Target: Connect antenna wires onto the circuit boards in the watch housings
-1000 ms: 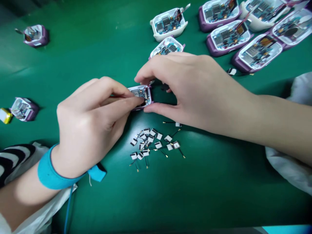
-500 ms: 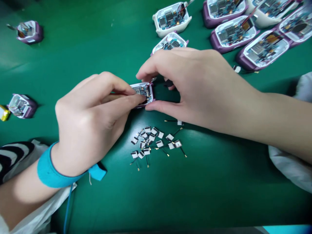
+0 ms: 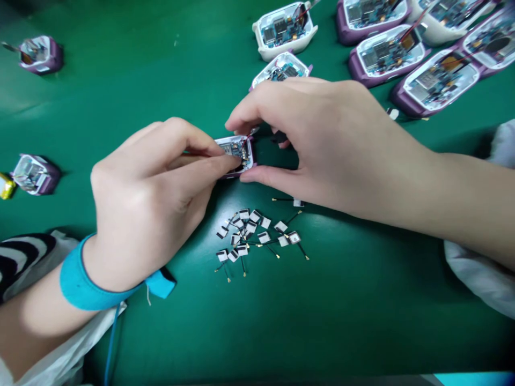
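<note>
**Two hands work at a small open casing [image 3: 235, 156] on a green mat [image 3: 362, 316]**

The casing lies flat on the mat, near the middle of the view, with its purple-and-white shell open and a circuit board [image 3: 237, 150] showing inside. The right hand [image 3: 322, 134] is spread wide and arches over it, with the thumb along the near edge and the fingertips at the far edge, so it has hold of the casing from both sides. The left hand [image 3: 147, 198] is nearly closed, its thumb and forefinger pinched together on the board. Whether they grip something small there is hidden. A blue wrist strap [image 3: 94, 284] circles the left wrist, and a blue cord [image 3: 111, 343] runs down from it.

Just below the casing lies a loose pile of small white-tagged antennas [image 3: 249, 236] with thin black leads. More open casings [image 3: 386, 53] stand in a group at the top right, and two others [image 3: 34, 174] sit at the left, beside a yellow battery [image 3: 6, 186]. A striped sleeve [image 3: 20, 257] shows at the lower left, and white cloth [image 3: 478, 273] at the right.
</note>
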